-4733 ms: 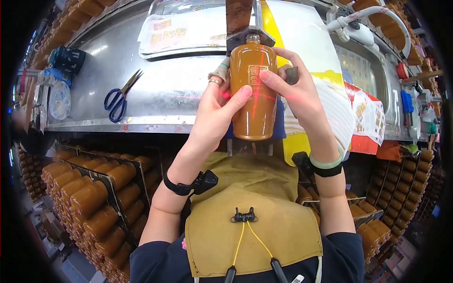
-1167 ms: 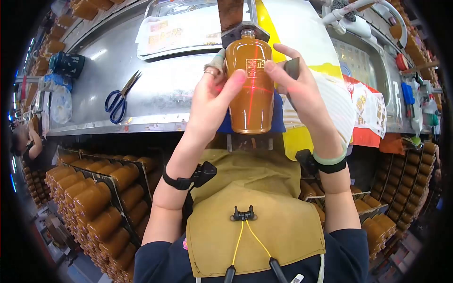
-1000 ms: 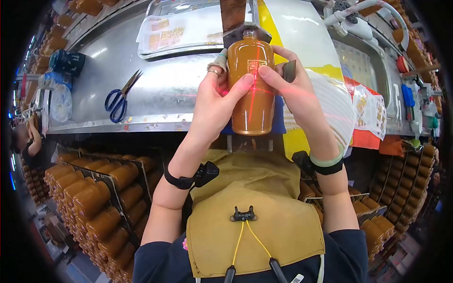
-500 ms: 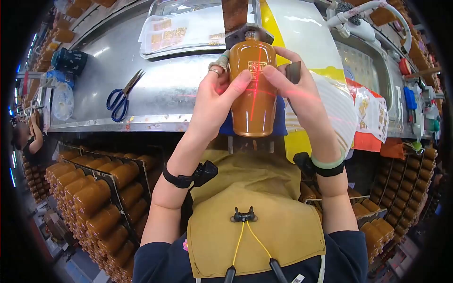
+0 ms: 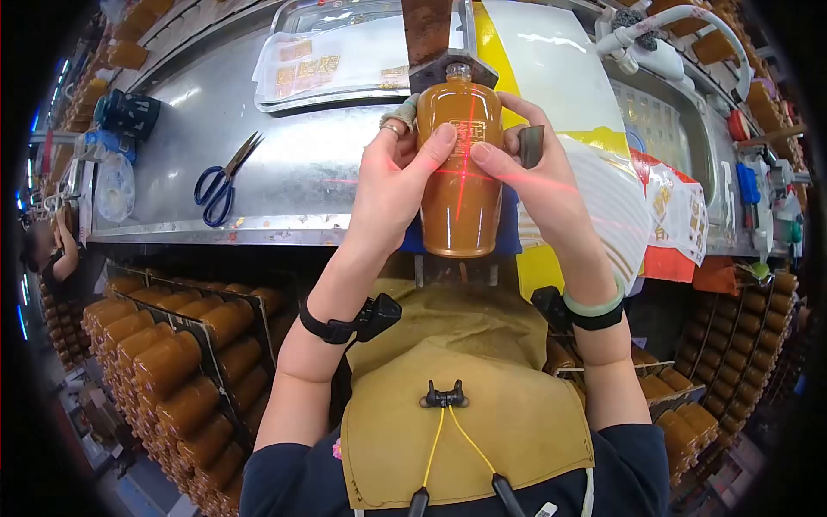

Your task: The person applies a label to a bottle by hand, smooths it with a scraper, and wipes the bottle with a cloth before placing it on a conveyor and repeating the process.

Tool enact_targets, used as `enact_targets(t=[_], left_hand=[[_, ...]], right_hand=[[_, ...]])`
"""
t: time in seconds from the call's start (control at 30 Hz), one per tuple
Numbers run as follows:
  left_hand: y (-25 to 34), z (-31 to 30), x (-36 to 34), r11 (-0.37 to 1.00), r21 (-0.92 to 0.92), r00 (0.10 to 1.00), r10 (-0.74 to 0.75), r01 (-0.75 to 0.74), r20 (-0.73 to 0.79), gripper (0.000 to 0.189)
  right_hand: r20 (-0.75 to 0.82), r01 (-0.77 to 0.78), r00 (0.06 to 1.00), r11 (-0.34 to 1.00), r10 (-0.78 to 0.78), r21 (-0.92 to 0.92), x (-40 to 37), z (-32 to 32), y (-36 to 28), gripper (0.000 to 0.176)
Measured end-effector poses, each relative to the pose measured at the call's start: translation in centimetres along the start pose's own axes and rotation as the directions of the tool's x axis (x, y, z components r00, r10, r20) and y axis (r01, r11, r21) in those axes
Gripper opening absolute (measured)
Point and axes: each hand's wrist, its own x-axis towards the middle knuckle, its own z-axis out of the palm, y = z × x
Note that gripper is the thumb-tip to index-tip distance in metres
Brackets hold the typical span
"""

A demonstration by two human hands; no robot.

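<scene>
Person: far left edge, small, partly dark.
Stacked bottles: packed beneath the desk at left, their lower rows fading into the lens's black border.
Scissors: on the desk, well apart from both hands, blades pointing away.
Tray: behind the left hand, bearing gold-printed sheets; its top edge is cut off.
Left hand: clamped on the bottle's left side, thumb slanting across the front, other fingertips hidden behind.
Bottle: between the hands, neck away from the person, against a metal bracket; thumbs cover part of its gold lettering, and red light lines cross it.
Right hand: clamped on the bottle's right side, thumb on the front, with a dark flat tool among its fingers, partly hidden.
White sheet: beyond the right hand.
Sink: far right, under a pale pipe.
</scene>
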Motion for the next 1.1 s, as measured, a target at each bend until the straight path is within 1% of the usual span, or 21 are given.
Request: enact_targets(t=[0.13,0.2,0.23,0.3,0.33,0.43,0.5,0.63,0.7,0.73,0.77,0.8,0.83,0.9,0.93,0.97,1.0,1.03,1.1], left_hand=[[-0.3,-0.3,0.0,1.000,-0.023,1.000,0.014,-0.013,0.023,0.055],[-0.3,-0.5,-0.2,0.999,-0.015,0.997,0.039,-0.038,0.073,0.060],[-0.3,-0.6,-0.3,0.999,-0.015,0.997,0.039,-0.038,0.073,0.060],[-0.3,-1.0,-0.3,1.000,0.021,0.993,0.019,-0.021,0.113,0.065],[-0.3,-1.1,-0.3,1.000,0.022,0.994,0.019,-0.021,0.111,0.065],[-0.3,-1.4,-0.2,0.997,0.056,0.987,0.038,-0.047,0.154,0.066],[-0.4,-1.5,-0.3,0.998,0.046,0.988,0.026,-0.033,0.153,0.066],[-0.1,-1.7,-0.4,0.998,0.058,0.985,-0.008,-0.002,0.173,0.068],[-0.1,-1.7,-0.5,0.999,0.045,0.973,0.019,-0.030,0.232,0.071],[0.0,-1.7,-0.6,0.999,0.045,0.973,0.019,-0.030,0.231,0.071],[0.0,-1.6,-0.6,0.999,0.041,0.972,0.023,-0.033,0.235,0.073],[0.1,-1.6,-0.6,0.999,0.036,0.971,0.026,-0.036,0.240,0.076],[0.1,-1.6,-0.6,0.999,0.035,0.970,0.027,-0.036,0.240,0.076],[0.0,-1.6,-0.7,0.998,0.052,0.969,0.031,-0.045,0.244,0.072],[-0.1,-1.8,-0.8,0.998,0.050,0.969,0.033,-0.047,0.243,0.072],[-0.2,-2.1,-1.0,1.000,-0.010,0.968,0.008,-0.006,0.249,0.075],[-0.5,-2.3,-1.2,0.997,-0.071,0.966,-0.016,0.036,0.257,0.079],[-1.3,-2.6,-1.6,0.997,-0.073,0.966,-0.015,0.035,0.257,0.079],[-2.7,-3.4,-2.6,0.954,-0.290,0.984,0.119,-0.076,0.135,0.093]], right_hand=[[0.019,0.001,1.000,1.000,-0.001,0.022,0.0,0.0,-0.4,0.075],[0.004,-0.023,1.000,1.000,0.023,-0.005,0.1,0.0,-0.5,0.073],[0.003,-0.023,1.000,1.000,0.023,-0.004,0.1,0.1,-0.5,0.073],[-0.003,-0.006,1.000,0.998,0.006,0.057,0.0,0.4,-0.6,0.072],[-0.002,-0.006,1.000,0.998,0.006,0.057,0.0,0.5,-0.7,0.072],[0.005,-0.013,1.000,1.000,0.013,0.026,0.1,0.2,-0.8,0.072],[0.017,-0.030,0.999,1.000,0.030,-0.009,0.1,-0.1,-0.5,0.072],[0.022,-0.013,1.000,1.000,0.013,-0.006,0.2,-0.2,-0.8,0.072],[0.043,-0.045,0.998,0.989,0.051,-0.139,0.3,-0.9,-2.1,0.062],[0.044,-0.045,0.998,0.989,0.052,-0.140,0.4,-1.4,-2.3,0.062],[0.038,0.055,0.998,0.990,-0.051,-0.127,0.5,-2.0,-2.3,0.056],[0.012,0.207,0.978,0.956,-0.209,-0.210,0.7,-2.1,-2.3,0.049],[-0.014,0.341,0.932,0.890,-0.362,-0.303,0.9,-2.1,-2.5,0.043],[-0.058,0.498,0.841,0.811,-0.538,-0.306,1.0,-1.1,-3.4,0.039],[-0.056,0.500,0.840,0.810,-0.540,-0.307,1.3,-1.4,-3.6,0.039],[0.179,0.708,0.639,0.481,-0.748,-0.516,1.7,-1.9,-3.8,0.037],[0.378,0.781,0.510,0.233,-0.773,-0.579,1.5,-1.9,-3.8,0.034],[0.555,0.825,0.353,-0.030,-0.754,-0.565,1.2,-1.8,-3.9,0.031],[0.647,0.842,0.312,-0.113,-0.696,-0.527,-1.3,-1.2,-3.8,0.027]])
